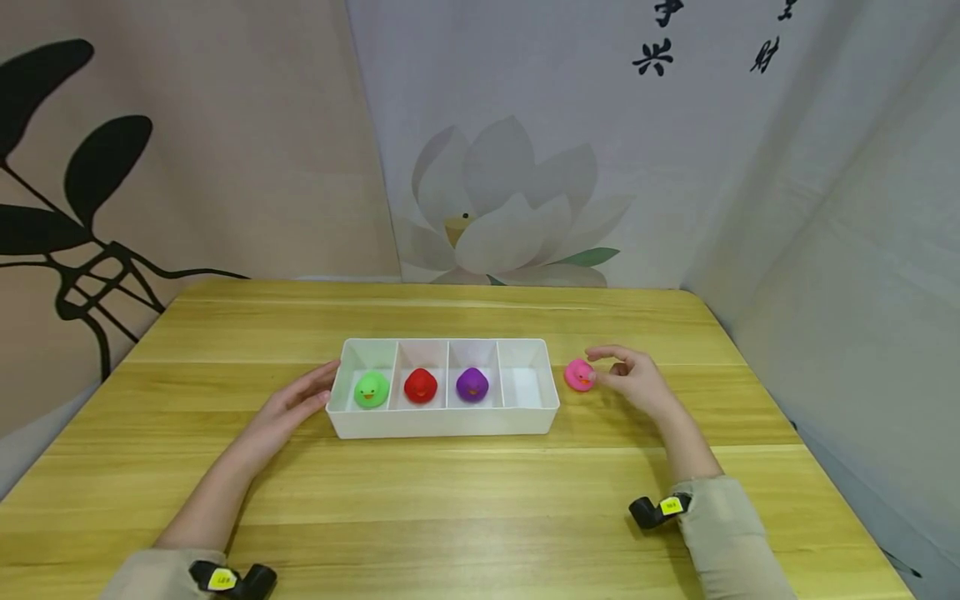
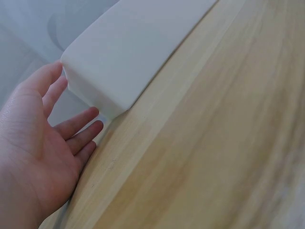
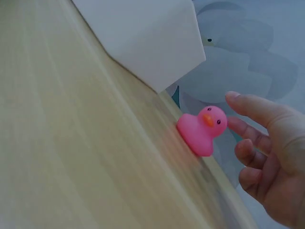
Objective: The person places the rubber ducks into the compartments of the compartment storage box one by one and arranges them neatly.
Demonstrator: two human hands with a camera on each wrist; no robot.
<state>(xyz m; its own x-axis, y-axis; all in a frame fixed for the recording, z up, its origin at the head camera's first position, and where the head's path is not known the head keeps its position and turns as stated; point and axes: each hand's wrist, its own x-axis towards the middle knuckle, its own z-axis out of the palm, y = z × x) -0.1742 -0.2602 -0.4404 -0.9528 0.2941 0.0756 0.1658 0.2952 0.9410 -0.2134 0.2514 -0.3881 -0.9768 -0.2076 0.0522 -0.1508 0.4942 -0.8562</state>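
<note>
A pink rubber duck (image 1: 578, 376) sits on the table just right of a long white divided box (image 1: 442, 423). My right hand (image 1: 632, 380) is beside the duck, thumb and fingers spread apart; in the right wrist view the fingertips (image 3: 233, 97) are close to its head, not wrapped round it. My left hand (image 1: 288, 408) rests at the box's left end, its fingers (image 2: 50, 76) extended against the end wall. Inside the box, each in its own compartment from the left, are a green duck (image 1: 371, 389), a red duck (image 1: 421, 386) and a purple duck (image 1: 472, 385).
The wooden table (image 1: 480, 517) reaches back to a hanging curtain (image 1: 525, 83) with a lotus print. Another pale curtain (image 1: 862, 250) hangs along the right side. A black wrist camera (image 1: 660, 509) is strapped at the right sleeve, with one (image 1: 234, 580) at the left.
</note>
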